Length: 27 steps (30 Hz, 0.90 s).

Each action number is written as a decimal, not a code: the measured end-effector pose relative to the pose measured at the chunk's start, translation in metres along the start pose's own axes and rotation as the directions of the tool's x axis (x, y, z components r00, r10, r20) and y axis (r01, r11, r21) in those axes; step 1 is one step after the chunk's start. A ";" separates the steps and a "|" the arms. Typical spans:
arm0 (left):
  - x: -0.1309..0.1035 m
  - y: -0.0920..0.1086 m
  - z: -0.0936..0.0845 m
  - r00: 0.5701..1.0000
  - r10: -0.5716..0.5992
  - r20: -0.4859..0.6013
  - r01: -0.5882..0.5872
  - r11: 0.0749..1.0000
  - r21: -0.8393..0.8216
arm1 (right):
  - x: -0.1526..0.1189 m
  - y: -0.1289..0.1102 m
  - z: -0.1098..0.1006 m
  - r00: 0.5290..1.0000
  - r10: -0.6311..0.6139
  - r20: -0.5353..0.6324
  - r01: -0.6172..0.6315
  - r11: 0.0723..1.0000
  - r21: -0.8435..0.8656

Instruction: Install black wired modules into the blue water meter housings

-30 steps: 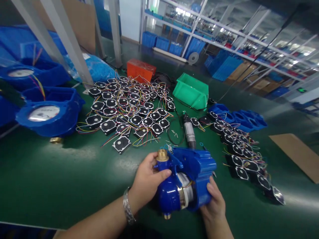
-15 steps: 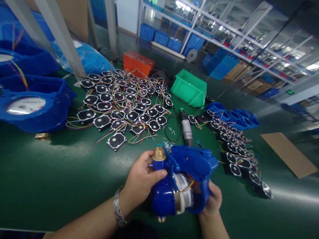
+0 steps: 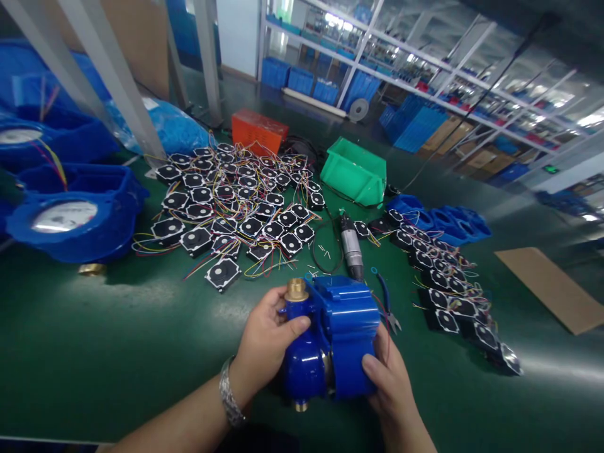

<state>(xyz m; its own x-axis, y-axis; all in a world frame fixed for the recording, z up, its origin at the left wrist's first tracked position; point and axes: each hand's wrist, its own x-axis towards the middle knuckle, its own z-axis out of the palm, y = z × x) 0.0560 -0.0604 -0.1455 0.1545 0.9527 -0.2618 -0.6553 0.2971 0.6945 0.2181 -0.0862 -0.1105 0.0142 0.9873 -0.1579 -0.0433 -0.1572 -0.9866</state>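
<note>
My left hand (image 3: 271,333) is wrapped round the glossy blue meter body (image 3: 304,362), its thumb just below the brass threaded end at the top. A blue plastic housing (image 3: 349,321) sits against the right side of that body. My right hand (image 3: 391,374) grips the housing's right side, thumb on the near face. A thin red wire runs down by my right fingers. Behind the housing lie a grey electric screwdriver (image 3: 352,245) and blue-handled pliers (image 3: 385,296).
Many black modules with coloured wires (image 3: 223,272) spread over the green table (image 3: 189,340). Assembled blue meters (image 3: 80,214) stand at left. Further back are a green bin (image 3: 356,176) and an orange box (image 3: 258,132). Cardboard (image 3: 550,283) lies at right.
The blue housing has turned and closed in against the meter body, hiding the white-and-metal part and wires inside. My right hand shifted left and its thumb now shows. The pliers have come into view.
</note>
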 end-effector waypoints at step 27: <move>0.015 0.000 0.008 0.903 -0.428 -0.018 0.413 0.881 -0.230 | -0.020 -0.002 0.033 0.986 0.147 0.083 -0.163 0.958 0.235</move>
<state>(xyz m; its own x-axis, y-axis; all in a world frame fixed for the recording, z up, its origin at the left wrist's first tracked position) 0.0637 -0.0456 -0.1441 0.4068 0.7322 -0.5463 -0.6835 0.6407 0.3498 0.1854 -0.1048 -0.1044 -0.0757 0.9519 -0.2970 -0.2782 -0.3062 -0.9104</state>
